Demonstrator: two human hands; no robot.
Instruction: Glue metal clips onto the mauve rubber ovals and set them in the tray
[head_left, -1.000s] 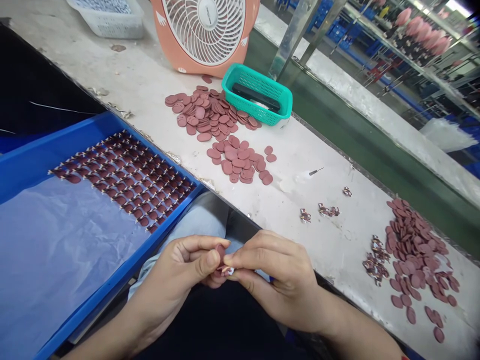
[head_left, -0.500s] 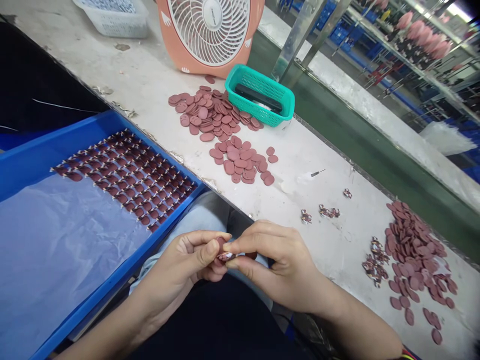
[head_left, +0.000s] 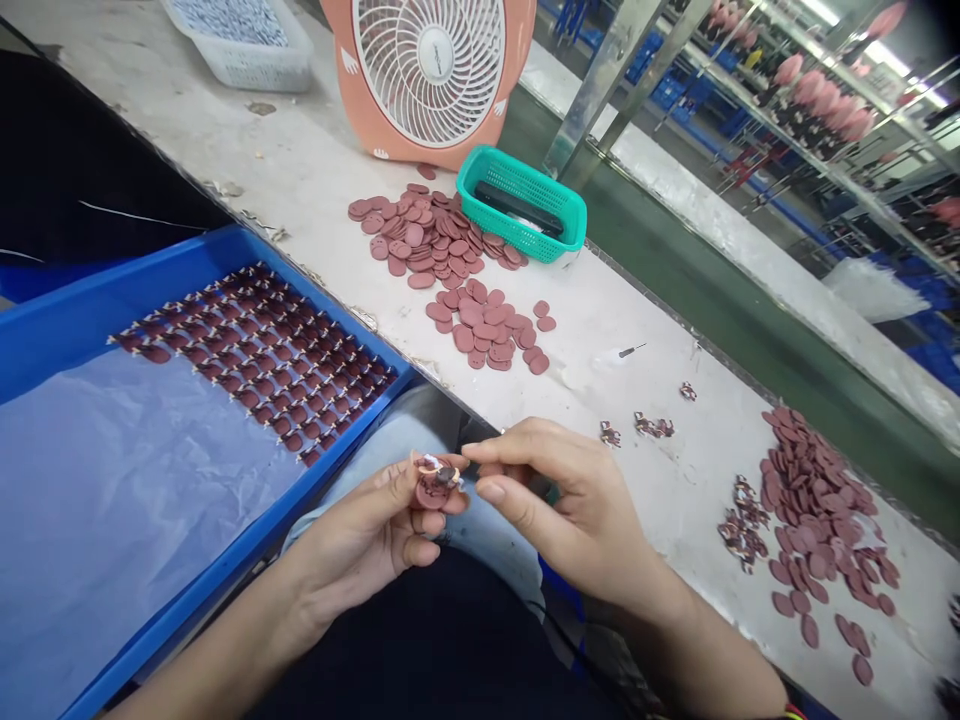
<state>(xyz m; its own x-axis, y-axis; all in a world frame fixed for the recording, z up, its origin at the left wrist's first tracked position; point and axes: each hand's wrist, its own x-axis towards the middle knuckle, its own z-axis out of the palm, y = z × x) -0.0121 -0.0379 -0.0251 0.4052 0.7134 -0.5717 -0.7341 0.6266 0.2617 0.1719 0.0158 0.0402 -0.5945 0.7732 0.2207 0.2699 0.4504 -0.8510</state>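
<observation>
In front of my lap, my left hand (head_left: 382,515) pinches a small painted figurine on a reddish-brown oval disc (head_left: 433,491). White and dark brown details show on the figurine at the disc's upper edge. Just to the right is my right hand (head_left: 562,490), its thumb and forefinger apart and nothing visible between them. Those fingertips are close to the figurine; whether they touch it I cannot tell. Loose oval discs (head_left: 484,325) are heaped on the table beyond my hands. Several small loose figurines (head_left: 652,425) lie to the right of them.
At left, a blue tray (head_left: 225,240) lined with thin sheeting holds rows of figurines on discs. An orange fan (head_left: 437,55) and a green basket (head_left: 521,205) stand at the back. A thin pointed tool (head_left: 631,351) lies mid-table. More discs (head_left: 814,500) are piled at right.
My right thumb and forefinger have let go of the figurine and moved slightly right. My left hand has turned the disc, so its face and the figurine now show. The camera view has shifted a little.
</observation>
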